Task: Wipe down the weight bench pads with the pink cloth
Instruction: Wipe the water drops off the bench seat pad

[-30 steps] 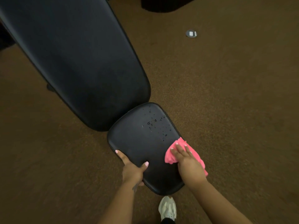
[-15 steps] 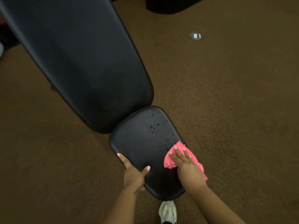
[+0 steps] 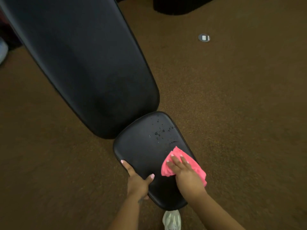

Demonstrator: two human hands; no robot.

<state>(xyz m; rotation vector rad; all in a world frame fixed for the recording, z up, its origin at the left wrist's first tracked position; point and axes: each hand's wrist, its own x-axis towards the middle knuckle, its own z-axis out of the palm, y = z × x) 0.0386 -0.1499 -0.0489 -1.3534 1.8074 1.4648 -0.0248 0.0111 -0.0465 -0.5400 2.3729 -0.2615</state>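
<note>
A black weight bench fills the left and middle: a long back pad (image 3: pixel 86 67) slopes up to the far left, and a small seat pad (image 3: pixel 142 146) lies just in front of me. Several water droplets (image 3: pixel 161 130) dot the seat pad's far right part. My right hand (image 3: pixel 184 173) presses the crumpled pink cloth (image 3: pixel 191 165) flat on the seat pad's right side, fingers straight. My left hand (image 3: pixel 136 180) grips the seat pad's near left edge, thumb on top and fingers along the rim.
Brown carpet (image 3: pixel 240 113) surrounds the bench. A round metal floor socket (image 3: pixel 204 37) sits at the far right. A dark object (image 3: pixel 179 5) stands at the top edge. My white shoe (image 3: pixel 172 220) shows below the seat pad.
My right hand has slid the pink cloth a little to the left and towards me along the seat pad's right side, away from the droplets. The left hand keeps its hold on the edge.
</note>
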